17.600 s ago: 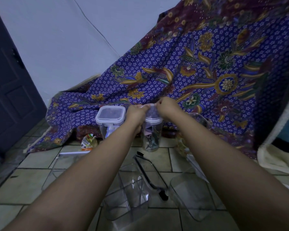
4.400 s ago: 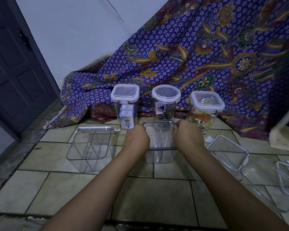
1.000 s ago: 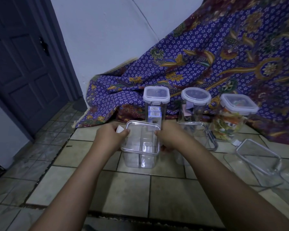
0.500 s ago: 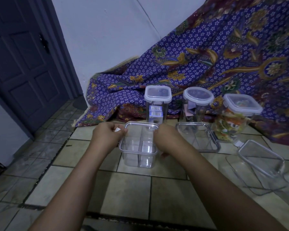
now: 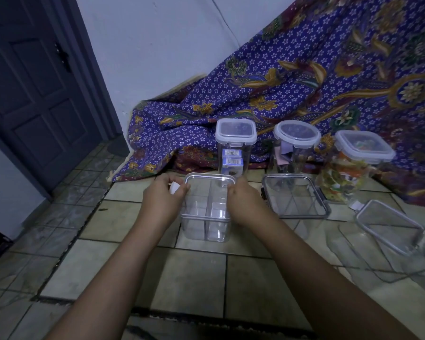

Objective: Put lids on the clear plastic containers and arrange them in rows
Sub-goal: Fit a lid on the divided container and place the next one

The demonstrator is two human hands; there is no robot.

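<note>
A clear square divided container (image 5: pixel 206 212) with its clear lid on top stands on the tiled floor. My left hand (image 5: pixel 163 201) grips its left side at a white latch. My right hand (image 5: pixel 245 203) grips its right side. Behind it stands a row of three lidded containers: a tall square one (image 5: pixel 234 148) with small cartons, a round one (image 5: pixel 296 148), and a square one (image 5: pixel 353 165) with colourful contents. To the right sits a second divided container (image 5: pixel 295 200) with a dark-rimmed lid. Farther right lies another clear container (image 5: pixel 390 229).
A blue floral cloth (image 5: pixel 304 82) drapes against the white wall behind the row. A dark door (image 5: pixel 35 82) stands at the left. Tiled floor (image 5: pixel 194 278) stretches toward me, with a dark mat edge at the bottom.
Over the last second the divided container has stayed between my hands on the floor. My hands have shifted slightly along its lid edges, the left one now on the white latch.
</note>
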